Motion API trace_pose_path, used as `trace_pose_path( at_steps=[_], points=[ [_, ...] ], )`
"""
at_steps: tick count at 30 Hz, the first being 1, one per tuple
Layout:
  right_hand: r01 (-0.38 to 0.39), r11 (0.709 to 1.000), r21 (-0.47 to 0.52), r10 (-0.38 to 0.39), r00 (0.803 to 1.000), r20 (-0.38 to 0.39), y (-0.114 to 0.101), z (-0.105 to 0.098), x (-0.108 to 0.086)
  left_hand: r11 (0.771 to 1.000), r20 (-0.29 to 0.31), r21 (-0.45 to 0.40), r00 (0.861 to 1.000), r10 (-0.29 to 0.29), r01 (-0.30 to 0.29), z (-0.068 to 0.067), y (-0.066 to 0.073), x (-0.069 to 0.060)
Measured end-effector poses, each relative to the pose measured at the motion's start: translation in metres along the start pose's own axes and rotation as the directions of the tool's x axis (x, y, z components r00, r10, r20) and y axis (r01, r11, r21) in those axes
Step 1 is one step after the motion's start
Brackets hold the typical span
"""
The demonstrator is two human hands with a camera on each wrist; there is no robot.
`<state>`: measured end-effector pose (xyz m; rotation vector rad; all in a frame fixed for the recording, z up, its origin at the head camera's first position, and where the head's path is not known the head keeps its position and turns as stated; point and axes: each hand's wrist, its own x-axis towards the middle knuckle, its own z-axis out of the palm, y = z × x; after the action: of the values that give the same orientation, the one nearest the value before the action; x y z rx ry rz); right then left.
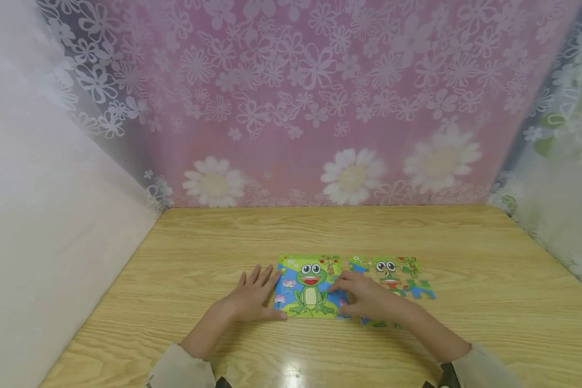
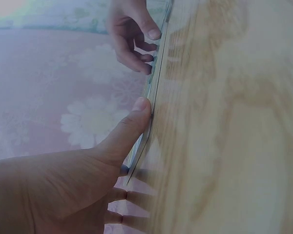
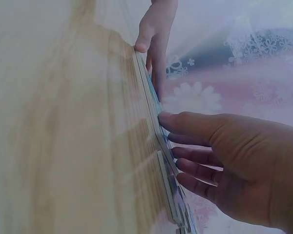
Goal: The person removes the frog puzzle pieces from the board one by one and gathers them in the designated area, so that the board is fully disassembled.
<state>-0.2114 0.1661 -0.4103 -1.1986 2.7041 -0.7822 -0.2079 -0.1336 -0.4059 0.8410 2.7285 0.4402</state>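
Observation:
A frog picture puzzle board [image 1: 310, 296] lies flat on the table, showing a green frog on a blue and green background. My left hand [image 1: 252, 299] rests at its left side, fingers spread, with the thumb on the lower left corner. On the right part of the board, my right hand [image 1: 366, 296] touches the surface with thumb and loosely bent fingers; no piece shows between them. In the right wrist view the right thumb [image 3: 171, 117] meets the board's edge. Beside it lie several jigsaw pieces [image 1: 421, 289] with parts of a matching frog, some hidden under the right hand.
The wood-grain table [image 1: 213, 237] extends around the board and pieces. A pink floral curtain [image 1: 291, 108] hangs behind the far edge, with a pale sheet [image 1: 53, 161] on the left and a floral one [image 1: 567, 215] on the right.

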Motion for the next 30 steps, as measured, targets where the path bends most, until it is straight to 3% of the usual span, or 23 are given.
trace_pose_path(
  at_steps=[18, 24, 30],
  points=[
    [0.014, 0.997, -0.073, -0.018, 0.998, -0.061, 0.0012, 0.0051, 0.0, 1.0, 0.001, 0.01, 1.0, -0.006, 0.006, 0.0013, -0.0001, 0.0006],
    [-0.023, 0.998, -0.058, 0.02, 0.998, -0.057, -0.0022, 0.0032, -0.0001, 1.0, 0.001, 0.004, 1.0, 0.004, -0.004, -0.0001, 0.0023, -0.0012],
    [-0.031, 0.999, 0.022, 0.033, 0.998, -0.053, -0.0013, -0.0037, -0.0032, 1.0, 0.0, -0.014, 1.0, 0.012, -0.012, -0.0022, 0.0027, -0.0024]
  ],
)
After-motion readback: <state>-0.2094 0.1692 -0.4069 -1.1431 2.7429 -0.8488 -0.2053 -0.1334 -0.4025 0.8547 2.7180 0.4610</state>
